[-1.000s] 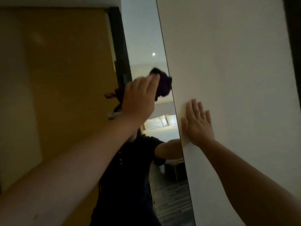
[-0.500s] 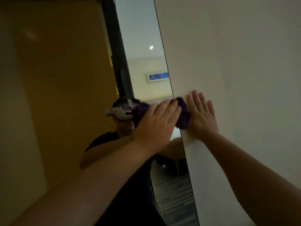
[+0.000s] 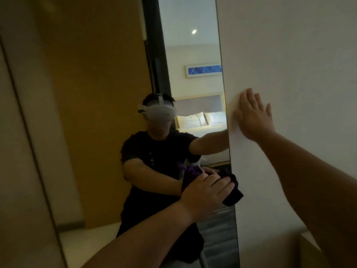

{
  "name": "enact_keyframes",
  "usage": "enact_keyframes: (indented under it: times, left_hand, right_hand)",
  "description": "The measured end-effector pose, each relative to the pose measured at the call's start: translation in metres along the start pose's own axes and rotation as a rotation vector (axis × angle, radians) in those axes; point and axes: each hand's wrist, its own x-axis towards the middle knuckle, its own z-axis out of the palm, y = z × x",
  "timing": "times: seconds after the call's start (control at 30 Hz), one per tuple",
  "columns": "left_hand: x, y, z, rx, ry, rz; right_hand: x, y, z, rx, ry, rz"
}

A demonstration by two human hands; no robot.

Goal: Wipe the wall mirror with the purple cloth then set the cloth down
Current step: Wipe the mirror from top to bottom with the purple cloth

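The tall wall mirror [image 3: 108,78] fills the left and middle of the head view, its right edge running down beside a white wall. My left hand [image 3: 207,192] presses a bunched purple cloth [image 3: 232,195] flat against the glass low down, close to the mirror's right edge. The cloth sticks out past my fingertips and partly hides under my palm. My right hand [image 3: 253,117] lies flat with spread fingers on the white wall [image 3: 289,64], just right of the mirror's edge and higher than the cloth.
The mirror reflects a person in a dark shirt wearing a headset, a bed with white pillows, a framed blue picture and a brown door. A pale ledge or box edge [image 3: 309,246] shows at the bottom right below the wall.
My left hand has slid the cloth down the mirror along its right edge, from above my right hand to well below it. My right hand has stayed on the wall.
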Motion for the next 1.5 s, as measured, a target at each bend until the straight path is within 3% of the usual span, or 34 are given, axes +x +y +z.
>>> enact_keyframes:
  times: [0.1, 0.27, 0.37, 0.53, 0.67, 0.8, 1.17, 1.33, 1.5]
  left_hand:
    - [-0.012, -0.004, -0.027, -0.07, 0.021, -0.091]
    - [-0.077, -0.008, -0.074, -0.129, 0.124, -0.202]
    - [-0.131, -0.008, -0.09, -0.157, 0.172, -0.27]
    - [-0.223, -0.026, -0.093, -0.096, 0.134, -0.443]
    - [-0.29, -0.04, -0.096, -0.012, 0.06, -0.527]
    - [-0.328, -0.058, -0.101, 0.057, 0.085, -0.586]
    - [-0.257, -0.168, -0.115, 0.264, 0.436, -0.463]
    - [-0.227, -0.208, -0.112, 0.333, 0.423, -0.375]
    - [-0.228, -0.209, -0.093, 0.386, 0.259, -0.399]
  right_hand:
    - [-0.012, -0.013, -0.007, 0.085, -0.026, 0.026]
    - [-0.082, -0.067, 0.016, 0.33, 0.161, 0.031]
    - [-0.131, -0.105, 0.041, 0.42, 0.14, -0.035]
    - [-0.199, -0.171, 0.091, 0.132, -0.068, -0.319]
    - [-0.231, -0.209, 0.124, 0.013, -0.066, -0.51]
    - [-0.242, -0.243, 0.139, -0.001, 0.003, -0.618]
    - [-0.203, -0.257, 0.159, -0.145, 0.09, -0.59]
    - [-0.203, -0.259, 0.166, -0.121, 0.192, -0.596]
    - [-0.202, -0.258, 0.17, -0.074, 0.255, -0.595]
